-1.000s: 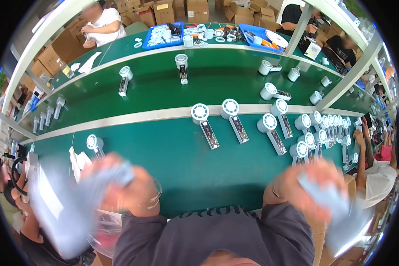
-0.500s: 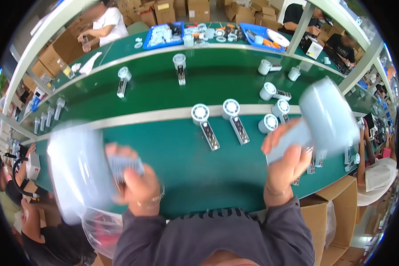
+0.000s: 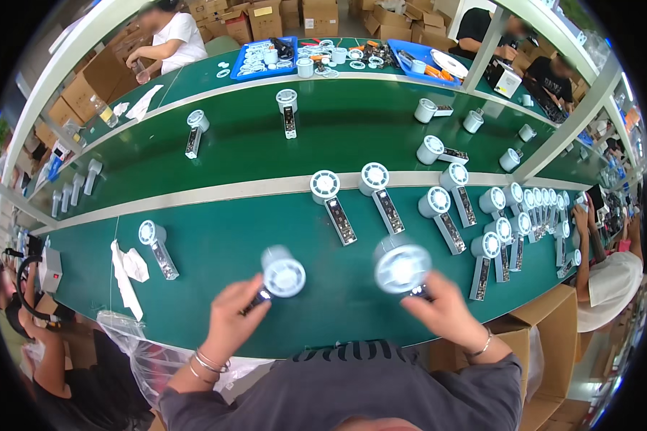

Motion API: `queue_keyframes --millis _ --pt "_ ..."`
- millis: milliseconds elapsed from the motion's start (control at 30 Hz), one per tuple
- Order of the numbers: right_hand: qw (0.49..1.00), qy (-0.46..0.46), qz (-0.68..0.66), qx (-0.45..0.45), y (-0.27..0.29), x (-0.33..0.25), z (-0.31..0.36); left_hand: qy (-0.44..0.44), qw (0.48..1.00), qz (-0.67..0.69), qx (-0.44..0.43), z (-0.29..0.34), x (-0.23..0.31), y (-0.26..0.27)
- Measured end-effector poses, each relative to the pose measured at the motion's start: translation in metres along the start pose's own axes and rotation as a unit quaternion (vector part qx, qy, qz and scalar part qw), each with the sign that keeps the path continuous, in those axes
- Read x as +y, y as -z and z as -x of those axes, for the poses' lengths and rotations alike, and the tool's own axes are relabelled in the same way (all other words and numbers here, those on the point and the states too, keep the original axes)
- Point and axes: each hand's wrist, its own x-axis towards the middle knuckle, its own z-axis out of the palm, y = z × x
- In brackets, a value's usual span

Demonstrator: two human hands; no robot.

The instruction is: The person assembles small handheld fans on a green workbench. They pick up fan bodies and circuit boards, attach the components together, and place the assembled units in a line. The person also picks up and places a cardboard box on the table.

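Observation:
Above the green workbench point(image 3: 338, 316), my left hand point(image 3: 236, 312) is closed round the handle of a pale blue hair-dryer-shaped device point(image 3: 285, 277). Its round vented end faces up, and most of the handle hides behind my fingers. To its right, my right hand point(image 3: 446, 310) grips a second such device point(image 3: 402, 269), whose head is smeared by motion. A dark strip of its handle shows beside my fingers. Beyond my hands two similar devices lie on the bench, a left one point(image 3: 333, 208) and a right one point(image 3: 382, 197), with circuit boards exposed in their handles.
A dense group of like devices point(image 3: 519, 224) covers the bench's right side; another point(image 3: 158, 248) lies left beside white paper point(image 3: 126, 276). More sit on the raised shelf point(image 3: 352, 129). Blue trays point(image 3: 289, 70) of parts stand behind. A cardboard box point(image 3: 546, 316) is at my right; co-workers sit around.
Both devices have come down from close before the camera, moving inward and away from me, their vented ends now up. A device and paper at left, hidden before, now show.

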Motion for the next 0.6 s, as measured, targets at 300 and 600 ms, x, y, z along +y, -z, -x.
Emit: queue_keyframes --millis 300,600 --pt "0.888 0.201 -0.401 0.097 0.0 -0.025 -0.038 -0.169 0.787 0.13 0.579 -0.09 0.081 -0.006" --pt "0.579 0.641 -0.284 0.415 -0.007 -0.055 -0.064 -0.264 0.72 0.181 0.616 -0.097 0.082 -0.013"
